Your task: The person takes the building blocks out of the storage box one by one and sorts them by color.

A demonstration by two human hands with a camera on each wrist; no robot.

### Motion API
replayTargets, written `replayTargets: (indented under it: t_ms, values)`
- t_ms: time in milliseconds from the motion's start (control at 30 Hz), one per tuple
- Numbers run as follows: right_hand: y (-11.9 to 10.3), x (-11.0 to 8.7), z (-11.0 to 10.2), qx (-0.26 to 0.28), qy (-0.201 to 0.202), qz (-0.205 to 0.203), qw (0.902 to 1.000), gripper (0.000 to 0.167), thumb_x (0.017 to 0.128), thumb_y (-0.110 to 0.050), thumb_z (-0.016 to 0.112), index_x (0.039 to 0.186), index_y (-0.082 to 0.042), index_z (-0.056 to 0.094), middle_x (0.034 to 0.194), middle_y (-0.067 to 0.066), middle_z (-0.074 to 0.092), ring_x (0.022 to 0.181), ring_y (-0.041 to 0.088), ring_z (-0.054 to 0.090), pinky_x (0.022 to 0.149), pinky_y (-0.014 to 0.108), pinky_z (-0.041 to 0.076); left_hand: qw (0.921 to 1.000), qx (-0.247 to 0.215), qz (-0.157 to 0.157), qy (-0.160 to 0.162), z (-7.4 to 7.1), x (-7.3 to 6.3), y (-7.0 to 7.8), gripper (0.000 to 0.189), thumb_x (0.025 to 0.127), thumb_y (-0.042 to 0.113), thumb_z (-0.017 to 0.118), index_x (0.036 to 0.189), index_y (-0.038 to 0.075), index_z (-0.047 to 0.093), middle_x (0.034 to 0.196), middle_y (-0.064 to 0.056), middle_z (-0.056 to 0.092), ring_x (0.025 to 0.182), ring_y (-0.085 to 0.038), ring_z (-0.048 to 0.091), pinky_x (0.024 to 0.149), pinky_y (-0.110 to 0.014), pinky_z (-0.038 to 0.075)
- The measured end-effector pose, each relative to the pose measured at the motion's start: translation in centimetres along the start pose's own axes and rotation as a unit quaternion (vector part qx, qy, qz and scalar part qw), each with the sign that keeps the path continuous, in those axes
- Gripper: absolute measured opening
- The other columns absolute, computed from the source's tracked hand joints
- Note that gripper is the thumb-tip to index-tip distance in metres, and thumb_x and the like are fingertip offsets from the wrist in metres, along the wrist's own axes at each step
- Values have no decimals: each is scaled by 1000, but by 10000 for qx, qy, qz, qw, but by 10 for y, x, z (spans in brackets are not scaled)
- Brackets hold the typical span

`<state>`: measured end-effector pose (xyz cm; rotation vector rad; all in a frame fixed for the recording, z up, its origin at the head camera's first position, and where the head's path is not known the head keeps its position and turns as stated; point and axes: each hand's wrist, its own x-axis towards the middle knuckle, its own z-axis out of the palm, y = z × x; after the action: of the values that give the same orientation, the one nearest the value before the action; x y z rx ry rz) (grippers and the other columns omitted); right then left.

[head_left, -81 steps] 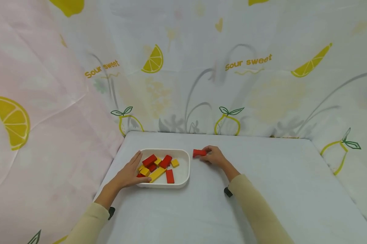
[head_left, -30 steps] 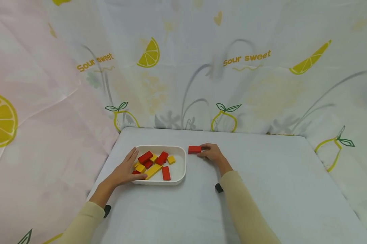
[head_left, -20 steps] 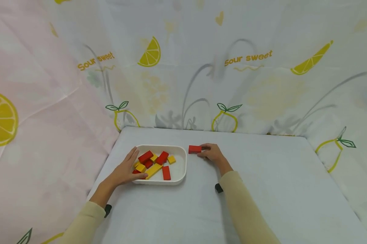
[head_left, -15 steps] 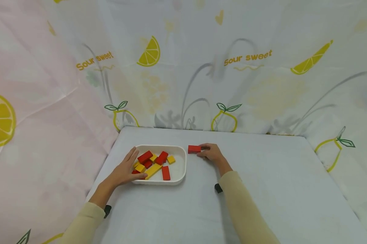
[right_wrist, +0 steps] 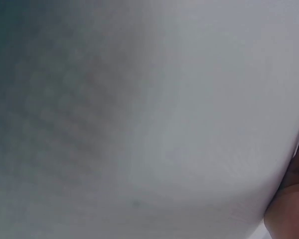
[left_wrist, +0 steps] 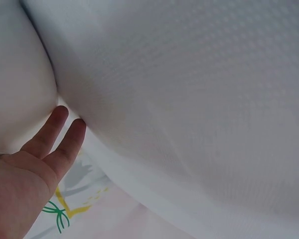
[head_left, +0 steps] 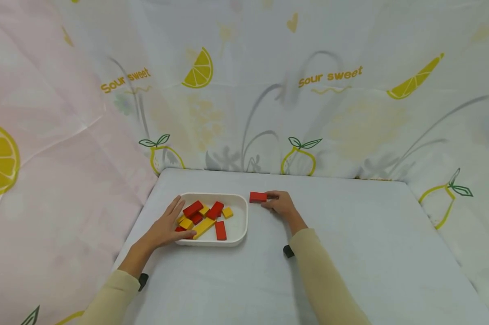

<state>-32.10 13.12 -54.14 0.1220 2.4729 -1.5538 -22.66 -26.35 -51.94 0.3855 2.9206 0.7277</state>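
Note:
In the head view a white tray (head_left: 239,237) holds several red and yellow blocks. My left hand (head_left: 163,230) rests at its left end with fairly straight fingers, the thumb lying over the front rim. In the left wrist view, two fingers of the left hand (left_wrist: 27,184) touch a white surface that looks like the tray's side. Just right of the tray's far right corner, my right hand (head_left: 282,204) pinches the right end of a red block (head_left: 257,197). Only a sliver of the right hand (right_wrist: 289,211) shows in the right wrist view; the block is hardly visible there.
Inside the tray lie a long yellow block (head_left: 204,228), a red block (head_left: 221,230) standing apart and a small yellow block (head_left: 227,212). A white cloth covers the table (head_left: 350,253). Lemon-patterned curtain (head_left: 244,113) hangs behind and at the sides.
My right hand and the red block have come slightly closer to the tray's right side. The left hand stays on the tray. The head view has shifted a little.

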Motion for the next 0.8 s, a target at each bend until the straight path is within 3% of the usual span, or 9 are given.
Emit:
replayTargets:
  t_ms: [567,800]
  values:
    - [5,5,1,-31,7,95,10000,50,80,-17,82,127,-11,67,128,13,65,65,11,59,62,22,50,10000,-76,-20,-5,4,-2,2,111,76,64,71,158,11,19,167,-14,5,144,-43,30,104,-67,40]
    - [2,3,1,-46,29,166,9998,51,82,-21,81,130,-13,65,130,11,64,77,15,61,68,23,51,10000,-5,-41,37,1,-2,3,113,76,65,71,159,10,17,167,-15,5,144,-43,29,103,-66,42]
